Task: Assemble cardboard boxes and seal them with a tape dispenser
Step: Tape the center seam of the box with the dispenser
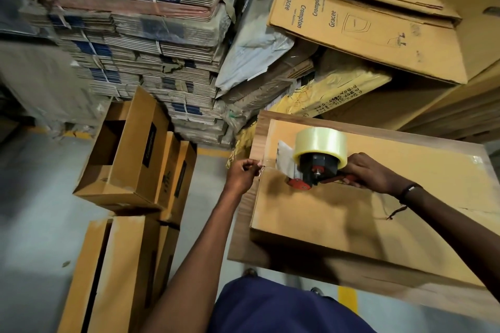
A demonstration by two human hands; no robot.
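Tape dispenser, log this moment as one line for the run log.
step: taping box seam | right hand: grips tape dispenser handle | left hand: pinches tape end at box edge | box: closed, on table

The right hand [370,173] is covering most of the tape dispenser [316,167] handle. The cardboard box [338,213] is running off the frame's right edge past that hand. The clear tape end at the left hand [242,174] fingertips is barely showing. Stacked flat cartons [130,21] beyond the hands are blurring.
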